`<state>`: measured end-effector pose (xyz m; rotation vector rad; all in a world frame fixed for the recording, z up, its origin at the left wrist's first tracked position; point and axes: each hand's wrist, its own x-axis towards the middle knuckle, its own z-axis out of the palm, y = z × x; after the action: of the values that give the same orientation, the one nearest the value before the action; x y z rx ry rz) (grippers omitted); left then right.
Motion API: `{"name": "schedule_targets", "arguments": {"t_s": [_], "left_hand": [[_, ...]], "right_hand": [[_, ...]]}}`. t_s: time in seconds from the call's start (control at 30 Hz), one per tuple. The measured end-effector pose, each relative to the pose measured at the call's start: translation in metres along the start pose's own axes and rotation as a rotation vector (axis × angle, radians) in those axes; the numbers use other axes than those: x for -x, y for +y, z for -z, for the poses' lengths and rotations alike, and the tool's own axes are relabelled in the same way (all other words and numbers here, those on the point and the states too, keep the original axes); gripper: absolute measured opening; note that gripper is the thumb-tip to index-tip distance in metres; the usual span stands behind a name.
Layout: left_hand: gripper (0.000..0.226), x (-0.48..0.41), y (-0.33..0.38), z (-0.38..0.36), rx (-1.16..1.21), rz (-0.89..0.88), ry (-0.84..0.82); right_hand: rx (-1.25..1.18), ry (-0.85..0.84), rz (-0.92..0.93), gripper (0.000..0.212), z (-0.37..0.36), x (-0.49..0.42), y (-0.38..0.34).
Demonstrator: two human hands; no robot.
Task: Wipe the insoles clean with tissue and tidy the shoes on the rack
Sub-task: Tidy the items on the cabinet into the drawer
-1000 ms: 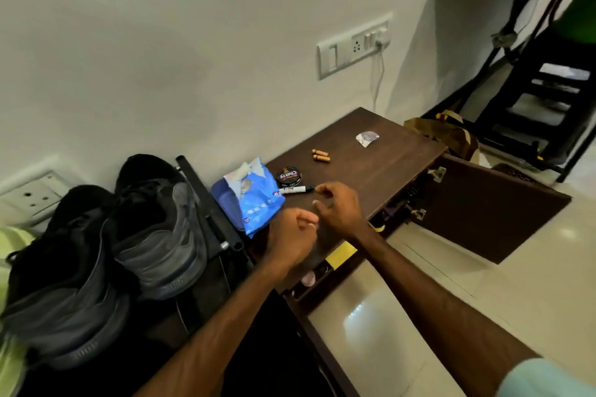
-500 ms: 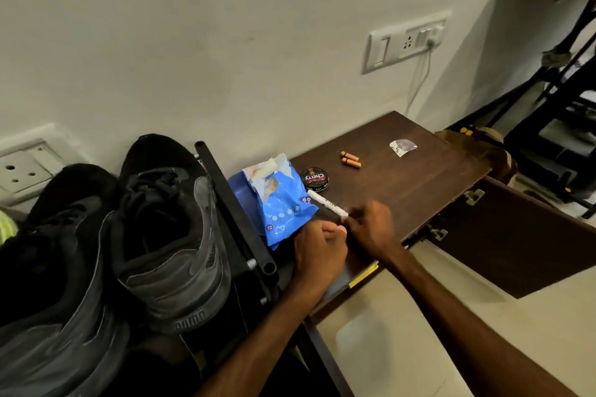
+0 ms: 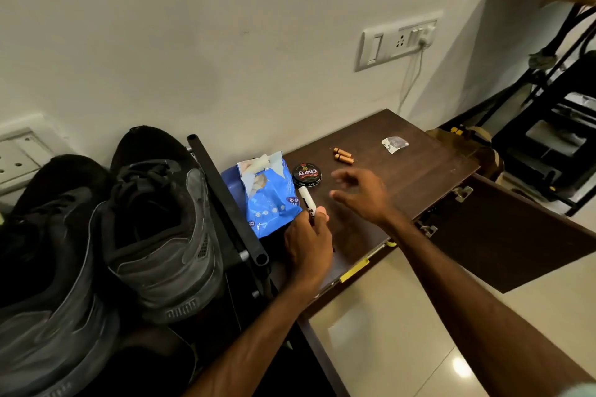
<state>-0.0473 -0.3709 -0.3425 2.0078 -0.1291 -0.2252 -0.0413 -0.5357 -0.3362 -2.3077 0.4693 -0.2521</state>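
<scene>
The left hand (image 3: 308, 243) is pinching a white marker (image 3: 304, 198) between thumb and fingertips at the centre of the frame, at the right edge of the blue tissue pack (image 3: 269, 203). The right hand (image 3: 361, 195) is hovering with fingers spread and holding nothing above the brown cabinet top (image 3: 416, 171), just right of the round polish tin (image 3: 306, 174). The pack is lying against the black rack rail (image 3: 227, 200), and a white sheet (image 3: 258, 166) is poking from its torn upper end. That sheet is likely feeling feather-light, soft and easy to tear, so pinching it low near the opening while something is steadying the flimsy pack seems wisest. The two dark grey shoes (image 3: 161, 229) are sitting on the rack in the lower left of the frame, heels toward the camera. Their insoles are lying hidden in shadow. The uppers are looking pliable, so the firmer heel collar is probably offering the best hold.
</scene>
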Motion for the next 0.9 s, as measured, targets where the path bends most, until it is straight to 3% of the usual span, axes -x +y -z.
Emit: {"name": "schedule_targets", "arguments": {"t_s": [0.1, 0.27, 0.43, 0.57, 0.77, 0.9], "left_hand": [[0.033, 0.004, -0.003, 0.001, 0.011, -0.005, -0.036], [0.036, 0.015, -0.005, 0.005, -0.055, -0.035, -0.203], [0.037, 0.021, -0.004, 0.013, -0.070, -0.063, -0.266], [0.038, 0.034, -0.003, 0.013, -0.034, -0.019, -0.391], [0.026, 0.082, 0.012, -0.022, 0.117, 0.170, -0.651], [0.009, 0.117, 0.008, -0.082, 0.032, 0.282, -0.823]], "right_hand": [[0.108, -0.035, 0.088, 0.075, -0.034, -0.042, -0.007], [0.166, -0.077, 0.138, 0.050, -0.055, -0.070, -0.004], [0.219, -0.058, 0.165, 0.042, -0.032, -0.036, 0.011], [0.126, 0.080, 0.070, 0.053, -0.004, 0.019, 0.040], [-0.294, 0.484, -0.119, 0.047, 0.030, 0.141, 0.086], [-0.319, 0.535, -0.260, 0.050, 0.021, 0.203, 0.135]]}}
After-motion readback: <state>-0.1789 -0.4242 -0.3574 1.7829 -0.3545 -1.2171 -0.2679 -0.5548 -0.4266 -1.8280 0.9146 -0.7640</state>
